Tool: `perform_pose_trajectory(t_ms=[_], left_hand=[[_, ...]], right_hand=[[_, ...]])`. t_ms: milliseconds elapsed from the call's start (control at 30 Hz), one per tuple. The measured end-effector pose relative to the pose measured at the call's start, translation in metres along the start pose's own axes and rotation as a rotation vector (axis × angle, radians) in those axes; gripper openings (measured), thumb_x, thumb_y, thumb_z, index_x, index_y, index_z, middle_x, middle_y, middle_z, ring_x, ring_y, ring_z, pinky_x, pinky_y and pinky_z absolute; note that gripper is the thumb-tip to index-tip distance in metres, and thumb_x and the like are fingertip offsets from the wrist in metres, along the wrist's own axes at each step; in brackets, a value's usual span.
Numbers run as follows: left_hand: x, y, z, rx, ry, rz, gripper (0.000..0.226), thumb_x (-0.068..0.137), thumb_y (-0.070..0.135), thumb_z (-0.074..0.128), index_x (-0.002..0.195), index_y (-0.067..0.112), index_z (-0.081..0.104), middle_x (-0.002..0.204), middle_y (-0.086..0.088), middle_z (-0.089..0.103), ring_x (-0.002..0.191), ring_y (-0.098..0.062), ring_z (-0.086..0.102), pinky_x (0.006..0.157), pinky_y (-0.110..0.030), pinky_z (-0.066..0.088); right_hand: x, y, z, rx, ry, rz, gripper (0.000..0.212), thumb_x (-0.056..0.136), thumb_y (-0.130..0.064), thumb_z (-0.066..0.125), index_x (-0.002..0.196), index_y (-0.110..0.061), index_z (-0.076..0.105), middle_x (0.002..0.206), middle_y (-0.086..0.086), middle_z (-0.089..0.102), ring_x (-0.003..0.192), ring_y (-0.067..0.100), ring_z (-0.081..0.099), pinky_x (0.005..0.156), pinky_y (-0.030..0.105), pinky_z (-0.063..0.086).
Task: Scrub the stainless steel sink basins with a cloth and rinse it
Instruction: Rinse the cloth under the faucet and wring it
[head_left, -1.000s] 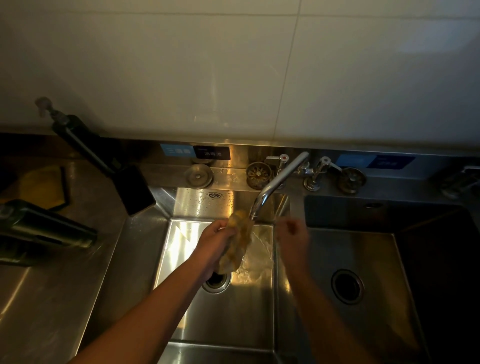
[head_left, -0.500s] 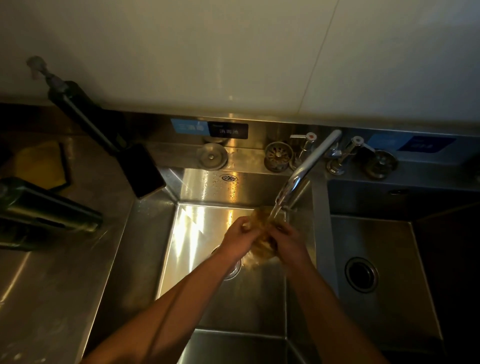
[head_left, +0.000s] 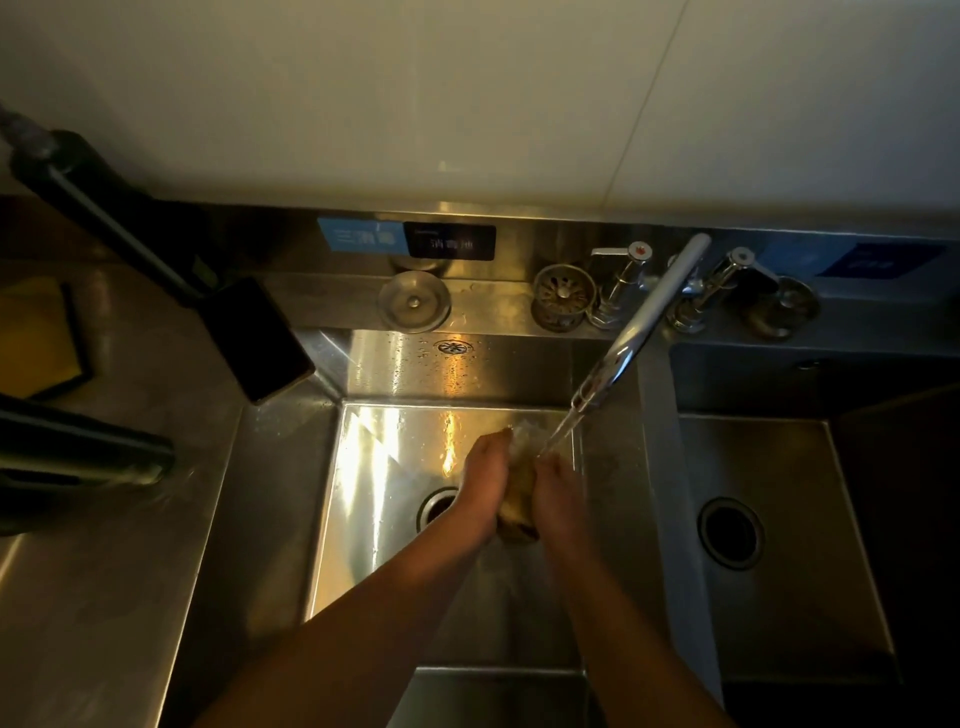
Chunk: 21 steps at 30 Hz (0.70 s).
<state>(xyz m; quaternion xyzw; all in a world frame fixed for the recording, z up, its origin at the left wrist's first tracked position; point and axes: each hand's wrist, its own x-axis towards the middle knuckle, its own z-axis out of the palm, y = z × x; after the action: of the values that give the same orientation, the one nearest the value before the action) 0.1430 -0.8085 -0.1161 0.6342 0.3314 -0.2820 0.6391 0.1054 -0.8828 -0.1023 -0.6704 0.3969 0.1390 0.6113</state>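
Observation:
A yellow cloth (head_left: 519, 499) is squeezed between my left hand (head_left: 480, 486) and my right hand (head_left: 558, 496) over the left stainless steel basin (head_left: 374, 467). Both hands grip the cloth, one on each side. A thin stream of water runs from the faucet spout (head_left: 639, 332) onto the top of the cloth. The left drain (head_left: 434, 506) is partly hidden by my left wrist. The right basin (head_left: 789, 571) lies dark beyond the divider.
A drain lid (head_left: 413, 301), a strainer basket (head_left: 563, 296) and the tap handles (head_left: 623, 280) sit on the back ledge. A black dispenser (head_left: 156, 260) leans over the left counter, near a yellow pad (head_left: 36, 332) and a dark bottle (head_left: 78, 452).
My right hand came in and took hold of the cloth beside my left hand. Both hands now work it under the running water; the view has shifted closer.

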Motion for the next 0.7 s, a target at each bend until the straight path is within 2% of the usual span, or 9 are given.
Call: perform_pose_trajectory(t_ms=[67, 133, 200, 267, 333, 433, 567, 633, 700], left_hand=[[0.005, -0.002, 0.002, 0.086, 0.034, 0.026, 0.028, 0.100, 0.034, 0.049, 0.106, 0.014, 0.068, 0.091, -0.004, 0.068, 0.090, -0.023, 0.066, 0.071, -0.022, 0.053], [0.004, -0.012, 0.008, 0.148, 0.029, 0.053, 0.024, 0.102, 0.028, 0.049, 0.102, 0.012, 0.067, 0.086, -0.003, 0.067, 0.083, -0.019, 0.066, 0.058, -0.017, 0.045], [-0.007, -0.019, 0.015, 0.110, -0.044, 0.059, 0.019, 0.101, 0.026, 0.053, 0.095, 0.015, 0.067, 0.085, -0.003, 0.069, 0.082, -0.017, 0.067, 0.064, -0.023, 0.048], [-0.003, -0.023, 0.016, 0.135, -0.049, 0.086, 0.021, 0.101, 0.026, 0.055, 0.088, 0.014, 0.067, 0.084, -0.004, 0.070, 0.081, -0.018, 0.066, 0.070, -0.028, 0.050], [0.013, -0.021, 0.009, 0.137, 0.067, 0.100, 0.026, 0.100, 0.026, 0.055, 0.083, 0.011, 0.067, 0.080, -0.007, 0.068, 0.076, -0.019, 0.064, 0.067, -0.029, 0.048], [0.022, -0.014, 0.001, 0.218, 0.189, 0.059, 0.034, 0.100, 0.040, 0.051, 0.098, 0.011, 0.068, 0.094, -0.010, 0.070, 0.090, -0.026, 0.066, 0.076, -0.035, 0.049], [0.012, -0.013, 0.000, 0.276, -0.063, -0.082, 0.050, 0.094, 0.061, 0.052, 0.097, 0.014, 0.068, 0.093, -0.008, 0.073, 0.088, -0.023, 0.069, 0.080, -0.037, 0.057], [0.012, -0.015, -0.009, 0.247, -0.150, -0.134, 0.043, 0.087, 0.054, 0.067, 0.097, 0.013, 0.069, 0.092, -0.009, 0.074, 0.087, -0.026, 0.071, 0.074, -0.037, 0.059], [0.017, -0.018, -0.020, 0.170, -0.181, -0.069, 0.020, 0.083, 0.027, 0.080, 0.090, 0.012, 0.070, 0.087, -0.010, 0.074, 0.081, -0.025, 0.071, 0.070, -0.037, 0.060]], right_hand=[[-0.002, 0.005, 0.010, 0.030, -0.008, 0.003, 0.029, 0.104, -0.036, 0.043, 0.085, -0.028, 0.064, 0.087, 0.000, 0.069, 0.085, 0.013, 0.065, 0.079, 0.035, 0.054], [0.007, 0.013, 0.012, 0.033, 0.052, -0.007, 0.030, 0.102, -0.038, 0.045, 0.087, -0.025, 0.068, 0.083, 0.000, 0.071, 0.084, 0.018, 0.069, 0.080, 0.041, 0.057], [0.019, 0.020, 0.008, 0.049, 0.137, 0.000, 0.031, 0.102, -0.035, 0.046, 0.088, -0.020, 0.069, 0.081, 0.002, 0.070, 0.086, 0.026, 0.070, 0.079, 0.044, 0.057], [0.021, 0.021, 0.008, 0.050, 0.159, 0.009, 0.033, 0.104, -0.034, 0.044, 0.091, -0.017, 0.068, 0.082, 0.004, 0.069, 0.086, 0.026, 0.069, 0.075, 0.040, 0.055], [0.015, 0.019, 0.013, 0.031, 0.096, -0.011, 0.037, 0.104, -0.036, 0.041, 0.096, -0.015, 0.069, 0.086, 0.005, 0.070, 0.085, 0.021, 0.069, 0.076, 0.037, 0.055], [0.009, 0.013, 0.014, 0.026, 0.053, -0.023, 0.040, 0.104, -0.040, 0.040, 0.096, -0.014, 0.069, 0.086, 0.004, 0.069, 0.084, 0.017, 0.067, 0.069, 0.028, 0.051], [0.025, 0.006, 0.003, 0.060, 0.071, 0.046, 0.030, 0.103, -0.034, 0.045, 0.094, -0.016, 0.067, 0.085, 0.000, 0.065, 0.083, 0.015, 0.063, 0.065, 0.025, 0.046], [0.029, 0.007, -0.002, 0.104, 0.024, 0.124, 0.022, 0.100, -0.030, 0.052, 0.090, -0.018, 0.067, 0.090, 0.006, 0.069, 0.082, 0.015, 0.065, 0.071, 0.030, 0.052], [0.037, 0.015, -0.009, 0.092, 0.032, 0.157, 0.012, 0.094, -0.019, 0.061, 0.095, -0.010, 0.069, 0.099, 0.015, 0.071, 0.083, 0.020, 0.067, 0.066, 0.029, 0.052]])
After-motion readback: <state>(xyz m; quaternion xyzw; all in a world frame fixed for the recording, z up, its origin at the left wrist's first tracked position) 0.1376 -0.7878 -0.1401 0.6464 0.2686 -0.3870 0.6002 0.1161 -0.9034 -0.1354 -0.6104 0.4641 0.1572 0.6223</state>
